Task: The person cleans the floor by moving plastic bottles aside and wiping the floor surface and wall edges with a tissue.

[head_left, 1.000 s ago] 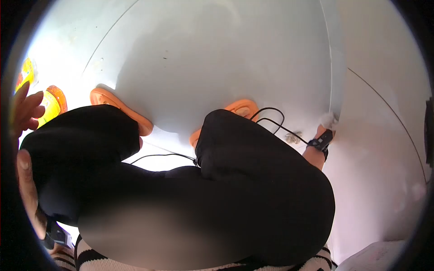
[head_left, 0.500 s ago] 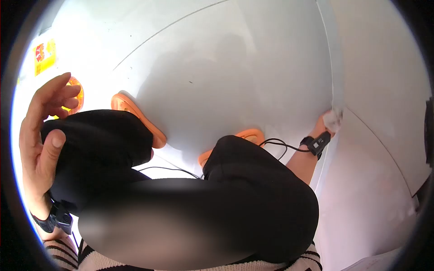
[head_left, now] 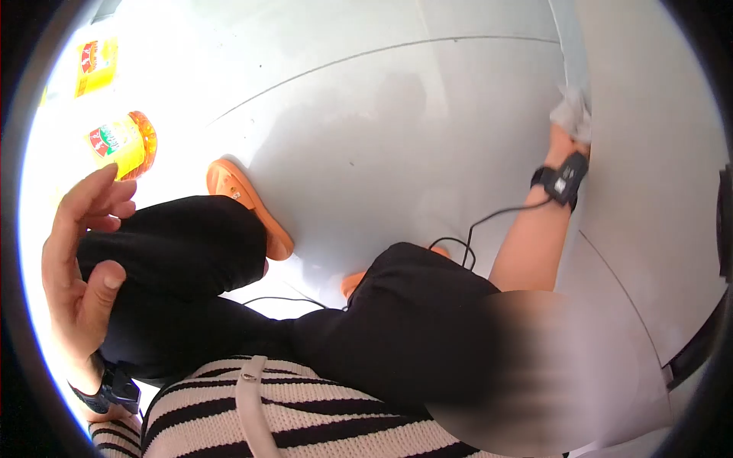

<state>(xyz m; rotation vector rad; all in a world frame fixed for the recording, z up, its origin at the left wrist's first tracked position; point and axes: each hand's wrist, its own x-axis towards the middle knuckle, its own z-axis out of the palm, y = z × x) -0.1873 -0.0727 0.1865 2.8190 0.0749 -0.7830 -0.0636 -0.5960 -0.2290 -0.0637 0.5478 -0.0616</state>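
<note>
My right hand [head_left: 563, 143] reaches forward to the right, down at the foot of the wall. It is closed on a crumpled white cloth or tissue [head_left: 570, 113], pressed against the pale baseboard [head_left: 563, 34]. A black strap device [head_left: 566, 180] with a cable sits on that wrist. My left hand [head_left: 80, 263] hovers at the left beside my bent knee [head_left: 183, 237], fingers loosely curled, thumb apart, nothing in it. Another black device [head_left: 114, 388] is on the left wrist.
On the floor at the left stands a bottle of amber liquid with a yellow label [head_left: 126, 145]. Farther back is another yellow-labelled item [head_left: 97, 65]. Orange slippers [head_left: 248, 206] are on my feet. A black cable [head_left: 496, 216] loops near my right knee. Pale wall panels [head_left: 641, 153] rise at the right.
My right hand has slid forward along the baseboard with the white cloth. The view has shifted, bringing the bottle's label out from behind my left hand, which keeps its pose.
</note>
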